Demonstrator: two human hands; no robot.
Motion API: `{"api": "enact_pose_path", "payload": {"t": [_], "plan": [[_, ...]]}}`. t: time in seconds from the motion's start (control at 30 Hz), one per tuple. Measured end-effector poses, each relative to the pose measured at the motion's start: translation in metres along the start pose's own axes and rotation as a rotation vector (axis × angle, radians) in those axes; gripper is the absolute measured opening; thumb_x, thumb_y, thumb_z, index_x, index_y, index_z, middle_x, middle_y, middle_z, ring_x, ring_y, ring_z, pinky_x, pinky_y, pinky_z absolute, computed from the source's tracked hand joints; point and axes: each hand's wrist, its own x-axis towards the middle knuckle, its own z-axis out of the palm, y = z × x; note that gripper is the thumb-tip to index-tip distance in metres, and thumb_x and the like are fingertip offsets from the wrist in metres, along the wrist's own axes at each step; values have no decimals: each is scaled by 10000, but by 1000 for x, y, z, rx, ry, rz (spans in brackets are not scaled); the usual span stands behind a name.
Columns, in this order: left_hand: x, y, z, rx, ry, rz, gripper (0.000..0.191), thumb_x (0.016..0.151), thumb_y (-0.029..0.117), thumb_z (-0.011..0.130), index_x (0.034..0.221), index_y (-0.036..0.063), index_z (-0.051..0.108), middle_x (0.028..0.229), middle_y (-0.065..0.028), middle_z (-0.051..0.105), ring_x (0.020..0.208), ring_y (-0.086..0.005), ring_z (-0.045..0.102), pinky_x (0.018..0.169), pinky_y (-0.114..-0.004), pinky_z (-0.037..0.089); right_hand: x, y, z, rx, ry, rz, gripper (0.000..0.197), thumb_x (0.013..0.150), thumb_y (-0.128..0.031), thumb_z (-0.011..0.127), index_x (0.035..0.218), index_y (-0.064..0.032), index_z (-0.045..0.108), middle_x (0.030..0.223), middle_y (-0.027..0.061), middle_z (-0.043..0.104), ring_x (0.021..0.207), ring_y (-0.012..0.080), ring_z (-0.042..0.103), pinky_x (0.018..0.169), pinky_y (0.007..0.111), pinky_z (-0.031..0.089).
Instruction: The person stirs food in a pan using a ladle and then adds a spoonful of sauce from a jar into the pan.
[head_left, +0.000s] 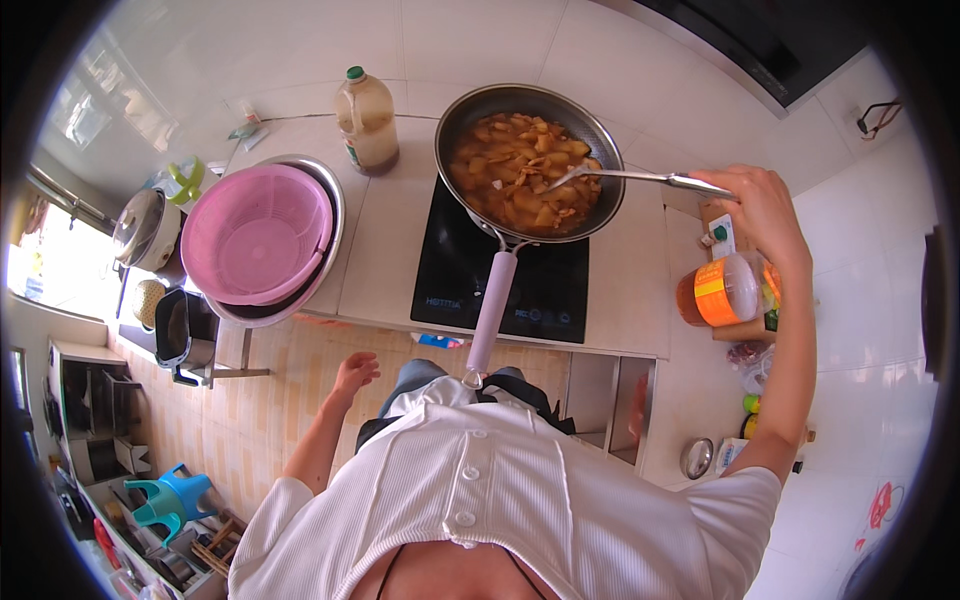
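My right hand (757, 206) grips the handle of a metal cooking utensil (637, 175), perhaps a spatula, whose far end dips into the food. That food, a brown stew of cut pieces (517, 165) in sauce, fills much of a dark frying pan (459, 112). Its pale purple handle (493, 307) points back towards my body. Under the pan is a black induction cooktop (442, 255), partly hidden by it. My left hand (357, 372) hangs low beside my body, fingers loosely curled and nothing in it, apart from the pan handle.
Left on the counter, a pink plastic basket (259, 232) rests in a metal basin (337, 202). A plastic jug (366, 124) with a green cap stands left of the pan. Beneath my right forearm sits an orange-labelled jar (716, 291). A range hood (750, 52) overhangs the back right.
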Motion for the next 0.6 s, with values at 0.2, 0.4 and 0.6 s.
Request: {"api": "enact_pose_path", "payload": {"t": [0.2,0.4,0.6], "plan": [[4,11,3,37,-1,11,297,800,211,616,1064,92,553,894,-14,615,759,-108,618,628,-217,433,31,-25,44,-104,267,-250,431,724,-2,590,1069,-257,630,672,55,523,617,223,551,602,327,475],[1,5,-5,20,16,24,285,805,199,610,1063,91,554,894,-16,613,756,-112,616,631,-223,438,60,-18,87,-196,345,-378,484,725,17,550,1100,-285,607,711,40,528,608,189,570,561,303,492],[-21,-18,-15,-20,106,-41,281,800,189,611,1059,94,559,895,-19,616,750,-116,617,631,-230,439,43,1,57,-310,394,-326,559,705,39,556,1134,-320,578,712,26,515,610,167,572,529,277,502]]}}
